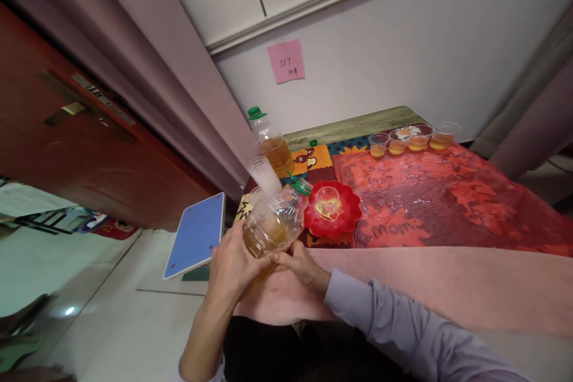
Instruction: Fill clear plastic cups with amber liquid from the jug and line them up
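Observation:
A clear bottle of yellowish liquid (pixel 273 227) is tilted, its mouth with a green ring pointing up and right. My left hand (pixel 233 262) is wrapped round its left side, and my right hand (pixel 301 261) grips its lower right side. The bottle's mouth is at the left rim of a red scalloped plate (pixel 349 206), on which a clear cup (pixel 327 200) sits. Just behind the held bottle is a stack of clear cups (pixel 264 174). A second bottle with a green cap (pixel 275 152) stands at the back left.
Several clear cups with yellow liquid (pixel 418 142) stand in a row at the table's back right. A loose green cap (pixel 313 142) lies near the wall. A blue board (pixel 196 236) is left of the table. The patterned tablecloth (pixel 416 203) has a pink front edge.

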